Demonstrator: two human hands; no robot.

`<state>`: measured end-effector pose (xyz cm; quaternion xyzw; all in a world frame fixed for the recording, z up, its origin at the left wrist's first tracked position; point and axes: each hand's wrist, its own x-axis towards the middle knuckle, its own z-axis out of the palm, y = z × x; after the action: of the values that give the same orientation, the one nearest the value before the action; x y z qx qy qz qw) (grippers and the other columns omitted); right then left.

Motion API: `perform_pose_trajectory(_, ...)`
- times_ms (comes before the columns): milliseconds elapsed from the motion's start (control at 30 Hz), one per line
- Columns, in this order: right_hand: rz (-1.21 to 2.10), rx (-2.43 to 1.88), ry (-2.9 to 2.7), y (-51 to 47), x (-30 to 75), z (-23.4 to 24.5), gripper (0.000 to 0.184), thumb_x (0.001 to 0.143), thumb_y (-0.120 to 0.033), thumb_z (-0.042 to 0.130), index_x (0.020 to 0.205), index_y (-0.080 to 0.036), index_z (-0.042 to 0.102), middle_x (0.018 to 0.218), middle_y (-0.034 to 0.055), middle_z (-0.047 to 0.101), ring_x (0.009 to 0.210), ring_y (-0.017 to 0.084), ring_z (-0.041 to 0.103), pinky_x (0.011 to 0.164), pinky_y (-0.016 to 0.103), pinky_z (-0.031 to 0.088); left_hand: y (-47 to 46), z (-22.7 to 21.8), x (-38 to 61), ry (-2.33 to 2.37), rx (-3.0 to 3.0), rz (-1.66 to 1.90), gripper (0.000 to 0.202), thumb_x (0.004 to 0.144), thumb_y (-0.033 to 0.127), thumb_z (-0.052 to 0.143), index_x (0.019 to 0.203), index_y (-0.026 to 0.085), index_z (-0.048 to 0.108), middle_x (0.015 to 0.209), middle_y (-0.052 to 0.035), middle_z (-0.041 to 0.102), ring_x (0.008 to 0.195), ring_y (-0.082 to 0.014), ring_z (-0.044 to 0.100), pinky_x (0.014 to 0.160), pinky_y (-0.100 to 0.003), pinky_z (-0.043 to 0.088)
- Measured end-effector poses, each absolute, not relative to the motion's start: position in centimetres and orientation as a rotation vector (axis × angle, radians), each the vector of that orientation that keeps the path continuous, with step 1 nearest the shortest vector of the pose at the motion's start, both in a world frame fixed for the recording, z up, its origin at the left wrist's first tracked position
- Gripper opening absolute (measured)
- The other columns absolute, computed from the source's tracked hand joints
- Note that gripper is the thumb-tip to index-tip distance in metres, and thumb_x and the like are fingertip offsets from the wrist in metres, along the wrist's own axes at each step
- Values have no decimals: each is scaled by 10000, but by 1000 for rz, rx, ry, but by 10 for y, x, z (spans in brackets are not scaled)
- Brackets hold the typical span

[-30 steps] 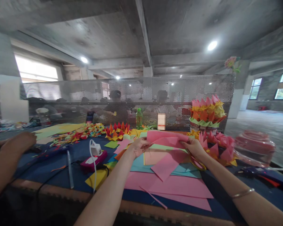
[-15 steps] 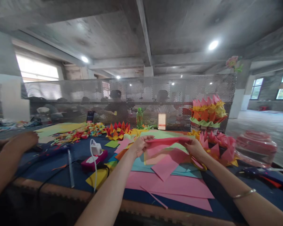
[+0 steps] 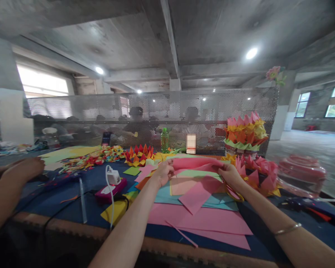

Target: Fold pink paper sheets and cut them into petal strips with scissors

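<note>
Between my hands, a sheet of pink paper [image 3: 197,164] is held up, curved along its length. My left hand [image 3: 164,172] is closed on its left end, fingers pinching the edge. At the right end, my right hand [image 3: 229,173] pinches the other edge; yellow-handled scissors [image 3: 238,196] are close under that hand, and whether the fingers also hold them I cannot tell. Below the raised sheet lie a smaller pink piece [image 3: 197,195], blue paper [image 3: 164,195] and large pink sheets [image 3: 212,217] on the blue table cover.
A purple power strip [image 3: 107,193] with a white charger stands left of my forearm. Folded paper flowers [image 3: 245,134] are stacked at the right, near a pink plastic jar [image 3: 301,175]. A glue gun [image 3: 315,208] lies at the right edge. Another person's hands [image 3: 25,171] work at far left.
The pink paper has turned in my hands and now bows upward, showing more of its face. Both hands stay at nearly the same place, and the view shifts slightly.
</note>
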<state>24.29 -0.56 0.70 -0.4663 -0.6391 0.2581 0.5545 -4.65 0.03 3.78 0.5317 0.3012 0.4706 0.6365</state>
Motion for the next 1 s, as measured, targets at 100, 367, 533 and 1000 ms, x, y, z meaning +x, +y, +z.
perform_pose_trajectory(100, 569, -1147, -1521, -6, 244, 6, 308, 641, -393, 642, 783, -140, 746, 667, 43, 715, 636, 210, 643, 527, 271, 482, 0, 39, -47, 769, 1175, 1185, 382, 588, 56, 565, 940, 195, 621, 889, -21, 665, 696, -103, 612, 670, -224, 504)
perform_pose_trajectory(367, 554, -1188, -1561, -9, 241, 10, 292, 644, -401, 627, 725, -143, 737, 639, 29, 708, 604, 198, 628, 543, 276, 472, 0, 38, -45, 810, 1258, 1198, 405, 643, 512, 742, 831, 180, 603, 766, -20, 614, 659, -113, 577, 680, -279, 524)
perform_pose_trajectory(533, 591, -1162, -1614, -12, 239, 11, 312, 667, -428, 629, 767, -149, 726, 713, 42, 725, 655, 208, 644, 608, 295, 497, 6, 30, -44, 1012, 1282, 1170, 470, 606, 586, 731, 762, 166, 588, 651, 9, 570, 520, -79, 549, 510, -189, 432)
perform_pose_trajectory(1000, 112, -1062, -1801, -16, 238, 12, 448, 663, -264, 696, 1075, -223, 526, 1139, 87, 524, 973, 222, 554, 809, 364, 488, 7, 22, -43, 1125, 1440, 1225, 441, 585, 548, 754, 643, 156, 561, 552, 47, 463, 437, -94, 547, 447, -196, 427)
